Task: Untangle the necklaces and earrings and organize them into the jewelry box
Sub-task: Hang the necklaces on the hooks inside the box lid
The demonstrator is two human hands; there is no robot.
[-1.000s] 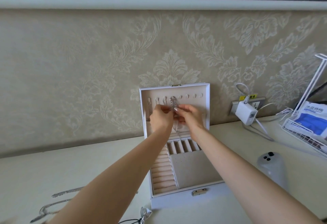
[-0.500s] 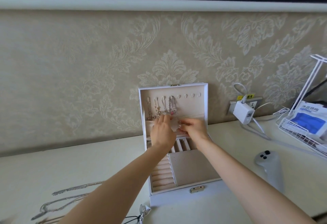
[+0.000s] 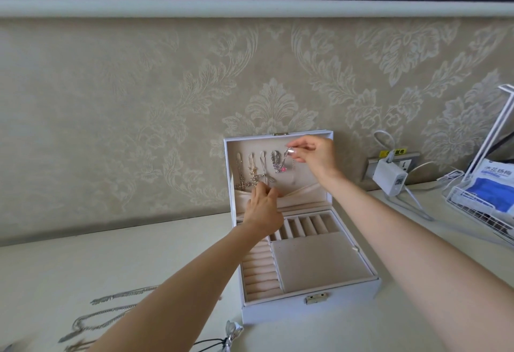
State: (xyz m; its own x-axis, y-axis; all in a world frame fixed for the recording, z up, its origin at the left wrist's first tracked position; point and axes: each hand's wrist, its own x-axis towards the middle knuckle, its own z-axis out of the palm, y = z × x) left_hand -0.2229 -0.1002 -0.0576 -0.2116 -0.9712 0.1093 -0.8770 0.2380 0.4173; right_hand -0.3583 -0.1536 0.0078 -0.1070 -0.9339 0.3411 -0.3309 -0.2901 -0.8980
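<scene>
Silver-toned metal marks the held item: a thin silver chain (image 3: 288, 157), pinched at its top end between thumb and forefinger of the right hand (image 3: 315, 157). We see this hand raised before the upper part of the upright lid, with the chain hanging from the pinch against the beige lining. The left hand (image 3: 262, 211) sits lower, its fingers drawn together at the rim of the gathered beige fabric pocket (image 3: 294, 193) that crosses the foot of the lid. We cannot tell whether those fingers grasp anything.

Four hung silver necklaces (image 3: 251, 169) occupy the hooks to the left of the held chain, their pendants dangling just above the pocket. Lid and tray belong to the white rectangular jewelry box (image 3: 347, 301), which stands open on the cream tabletop (image 3: 55, 268), its lid close to the patterned beige wallpaper (image 3: 139, 101). Within the tray we note padded ring rolls (image 3: 260, 272) at left, narrow slots (image 3: 306, 225) at the back and a flat beige panel (image 3: 319, 260).

Loose silver chains (image 3: 111, 312) lie on the tabletop well to the left of the box. At far right we find a white plug-in charger (image 3: 389, 179) and a white wire rack (image 3: 472, 212) holding a blue-and-white packet (image 3: 492, 193).
</scene>
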